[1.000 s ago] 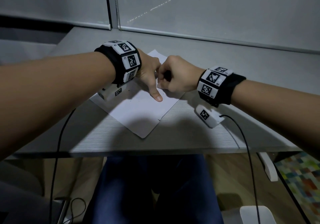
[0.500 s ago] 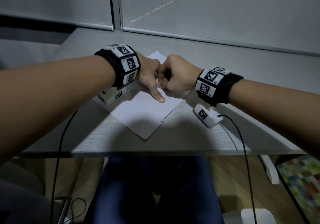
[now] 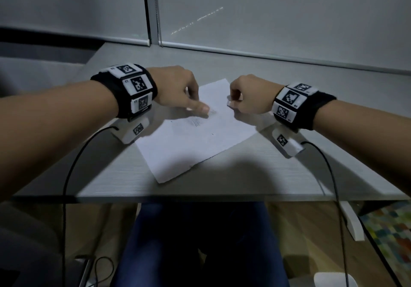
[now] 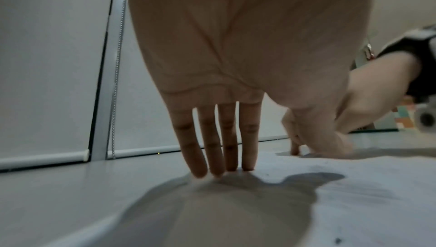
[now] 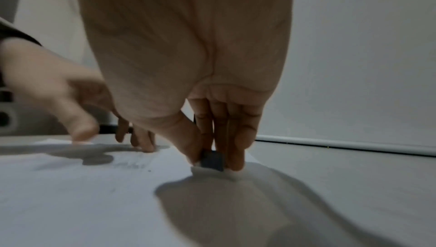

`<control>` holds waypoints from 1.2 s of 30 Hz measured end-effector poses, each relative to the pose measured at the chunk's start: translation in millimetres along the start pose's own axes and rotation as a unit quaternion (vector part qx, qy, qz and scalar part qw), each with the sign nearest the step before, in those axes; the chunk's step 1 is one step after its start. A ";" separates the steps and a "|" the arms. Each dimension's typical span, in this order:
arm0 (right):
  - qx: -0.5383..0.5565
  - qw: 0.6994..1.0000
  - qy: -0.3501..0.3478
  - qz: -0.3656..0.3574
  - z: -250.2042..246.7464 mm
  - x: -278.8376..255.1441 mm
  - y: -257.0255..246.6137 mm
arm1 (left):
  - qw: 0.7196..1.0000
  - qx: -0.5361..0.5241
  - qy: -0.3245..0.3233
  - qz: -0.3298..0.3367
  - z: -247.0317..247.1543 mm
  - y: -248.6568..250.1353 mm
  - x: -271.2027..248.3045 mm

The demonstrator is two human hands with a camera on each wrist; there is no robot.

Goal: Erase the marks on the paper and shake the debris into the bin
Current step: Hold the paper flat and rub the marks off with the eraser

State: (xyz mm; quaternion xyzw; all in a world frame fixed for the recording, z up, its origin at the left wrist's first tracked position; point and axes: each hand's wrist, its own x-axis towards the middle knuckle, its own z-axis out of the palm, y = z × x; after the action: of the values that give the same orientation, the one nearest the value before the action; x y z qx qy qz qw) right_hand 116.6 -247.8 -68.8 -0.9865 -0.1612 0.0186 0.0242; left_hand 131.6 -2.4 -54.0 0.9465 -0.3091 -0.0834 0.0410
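Note:
A white sheet of paper lies askew on the grey desk, with faint pencil marks near its middle. My left hand presses straight fingers down on the paper's left part, thumb beside the marks. My right hand pinches a small eraser, white with a dark sleeve, and holds it against the paper near its right edge. Dark specks of debris dot the sheet. No bin is in view.
Window blinds and a frame post run behind the desk. Cables hang from both wrist cameras over the desk's front edge. My legs in blue trousers are below, and a patterned mat lies on the floor at right.
The two hands, close together before, have moved apart: the right hand with the eraser went right, the left hand went left. The marks between them now show.

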 end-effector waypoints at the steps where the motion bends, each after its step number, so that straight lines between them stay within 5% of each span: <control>1: -0.009 1.000 -0.008 0.000 -2.7 -5.5 -1.1 | 1.000 -0.004 -0.008 -0.012 0.6 -0.5 -0.9; 5: -0.004 0.999 -0.040 -0.022 -18.3 -11.7 -9.0 | 0.999 0.019 -0.037 -0.016 3.2 10.6 1.4; 15: 0.088 0.994 0.054 -0.027 11.1 0.1 -24.4 | 0.996 0.040 -0.076 0.013 16.4 16.6 12.0; 24: 0.104 0.989 0.013 -0.101 9.6 -8.8 -36.8 | 0.997 0.023 -0.073 0.003 20.2 8.7 17.5; 31: 0.078 0.994 0.068 -0.030 7.8 10.1 -25.8 | 0.992 0.052 -0.113 -0.028 13.1 16.7 20.8; 36: 0.086 0.992 0.059 -0.069 14.1 -1.5 -37.6 | 0.991 0.048 -0.119 -0.038 12.8 17.2 23.0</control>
State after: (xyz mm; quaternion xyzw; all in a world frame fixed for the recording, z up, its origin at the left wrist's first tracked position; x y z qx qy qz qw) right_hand 102.6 -212.1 -80.8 -0.9666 -0.2248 -0.0278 0.1198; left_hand 137.7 -30.2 -67.4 0.9419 -0.2788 -0.1820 -0.0451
